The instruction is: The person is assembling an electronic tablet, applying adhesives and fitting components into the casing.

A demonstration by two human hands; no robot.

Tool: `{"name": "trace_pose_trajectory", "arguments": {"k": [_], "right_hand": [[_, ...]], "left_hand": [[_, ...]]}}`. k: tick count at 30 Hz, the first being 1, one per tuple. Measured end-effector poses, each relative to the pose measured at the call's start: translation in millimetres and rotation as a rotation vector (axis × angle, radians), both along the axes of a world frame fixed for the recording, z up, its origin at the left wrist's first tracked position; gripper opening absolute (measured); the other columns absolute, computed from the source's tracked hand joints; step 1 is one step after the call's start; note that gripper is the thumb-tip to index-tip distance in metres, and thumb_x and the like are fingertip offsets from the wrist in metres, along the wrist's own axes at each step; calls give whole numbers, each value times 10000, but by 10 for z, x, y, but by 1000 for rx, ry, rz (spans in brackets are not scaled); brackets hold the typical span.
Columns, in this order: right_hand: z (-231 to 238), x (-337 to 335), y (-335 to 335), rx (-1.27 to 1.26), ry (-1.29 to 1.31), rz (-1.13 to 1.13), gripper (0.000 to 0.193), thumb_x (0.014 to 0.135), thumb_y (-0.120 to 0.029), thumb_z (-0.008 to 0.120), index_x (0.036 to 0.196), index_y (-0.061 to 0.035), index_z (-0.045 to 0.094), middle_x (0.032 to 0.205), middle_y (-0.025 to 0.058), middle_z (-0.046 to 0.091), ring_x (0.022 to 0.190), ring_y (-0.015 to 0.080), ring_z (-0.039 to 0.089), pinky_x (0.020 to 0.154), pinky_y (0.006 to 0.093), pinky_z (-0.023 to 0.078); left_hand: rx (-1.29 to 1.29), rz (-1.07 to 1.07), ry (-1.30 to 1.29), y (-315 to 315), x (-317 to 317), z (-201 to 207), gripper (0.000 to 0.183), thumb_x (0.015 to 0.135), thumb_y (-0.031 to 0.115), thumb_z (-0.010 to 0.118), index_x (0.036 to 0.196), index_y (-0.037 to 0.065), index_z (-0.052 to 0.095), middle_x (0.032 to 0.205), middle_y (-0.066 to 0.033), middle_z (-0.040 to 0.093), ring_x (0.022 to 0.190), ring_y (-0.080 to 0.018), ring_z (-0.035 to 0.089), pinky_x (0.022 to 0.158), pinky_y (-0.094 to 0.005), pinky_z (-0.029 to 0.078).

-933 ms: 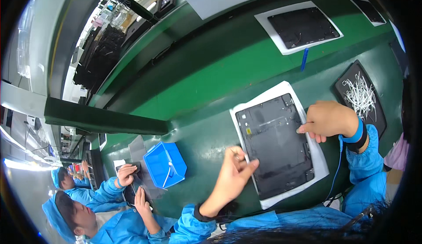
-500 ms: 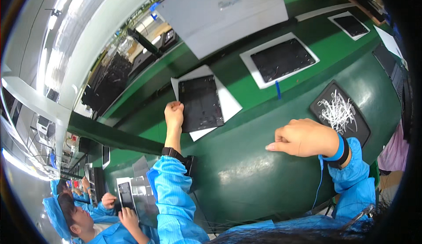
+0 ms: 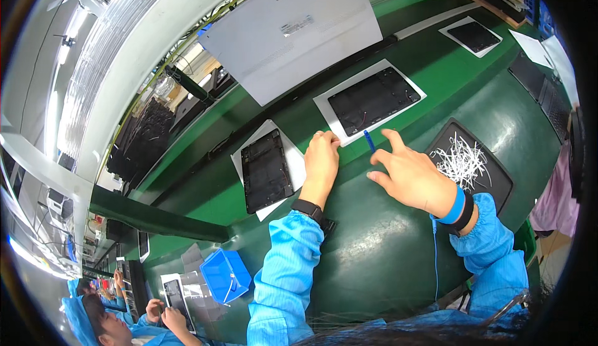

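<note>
My left hand (image 3: pixel 321 162) lies flat with its fingertips on the near corner of a white sheet that carries a black tablet back (image 3: pixel 372 100), on the green belt. My right hand (image 3: pixel 406 174) hovers open just right of it, fingers spread, next to a small blue pen-like tool (image 3: pixel 369 140) lying on the belt. A second black tablet back (image 3: pixel 266 170) on its white sheet sits to the left of my left hand. Both arms wear blue sleeves; a blue wrist strap with a cord is on the right wrist.
A black tray (image 3: pixel 470 165) with white scraps lies right of my right hand. A third tablet (image 3: pixel 473 35) is farther along the belt. A grey panel (image 3: pixel 293 34) hangs over the belt. A blue bin (image 3: pixel 225 275) and another person's hands (image 3: pixel 163 313) holding a device are at lower left.
The first tablet has slid away to the left. My left hand came from that tablet to the corner of the following one, and my right hand moved in toward it.
</note>
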State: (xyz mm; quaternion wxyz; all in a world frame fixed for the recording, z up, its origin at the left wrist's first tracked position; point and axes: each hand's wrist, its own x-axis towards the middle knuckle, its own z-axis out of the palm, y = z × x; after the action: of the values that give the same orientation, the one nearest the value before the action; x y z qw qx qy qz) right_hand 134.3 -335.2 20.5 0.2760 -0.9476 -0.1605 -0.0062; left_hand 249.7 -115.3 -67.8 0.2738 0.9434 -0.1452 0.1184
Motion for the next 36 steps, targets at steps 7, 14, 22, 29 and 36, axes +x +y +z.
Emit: {"name": "trace_pose_trajectory", "arguments": {"k": [7,14,22,29,36], "right_hand": [[-267,180,103,157,-68,98,434,985,-232,690,1292,70,638,1531,300,459,1173,476,652,985,521,552],[-259,248,54,201,-36,40,446,984,-217,680,1266,123,622,1467,294,537,1167,471,654,1010,512,535],[-228,230,93,213,4,49,465,977,-211,687,1257,154,615,1458,307,535,1153,487,654,1003,509,537],[-206,238,129,226,43,17,488,987,-229,684,1279,156,617,1406,262,566,1184,469,646,1007,503,532],[-206,269,141,278,-111,-13,506,983,-235,692,1310,140,602,1419,232,572,1159,425,667,984,487,540]], "left_hand": [[-170,168,-141,-86,-129,5,143,940,82,711,964,-30,626,917,-220,676,953,-439,670,827,-512,540],[203,257,150,569,-484,-15,272,988,226,691,980,-46,697,942,-264,727,987,-459,703,848,-514,551],[257,367,166,713,-495,178,280,963,264,732,983,-7,663,1010,-213,696,979,-393,695,847,-488,546],[106,98,-54,192,-86,13,210,926,119,748,1090,31,653,1084,-166,688,1023,-347,708,863,-453,562],[-686,259,107,289,103,-236,131,1029,119,632,1102,14,605,1030,-165,674,940,-302,722,895,-430,586]]}}
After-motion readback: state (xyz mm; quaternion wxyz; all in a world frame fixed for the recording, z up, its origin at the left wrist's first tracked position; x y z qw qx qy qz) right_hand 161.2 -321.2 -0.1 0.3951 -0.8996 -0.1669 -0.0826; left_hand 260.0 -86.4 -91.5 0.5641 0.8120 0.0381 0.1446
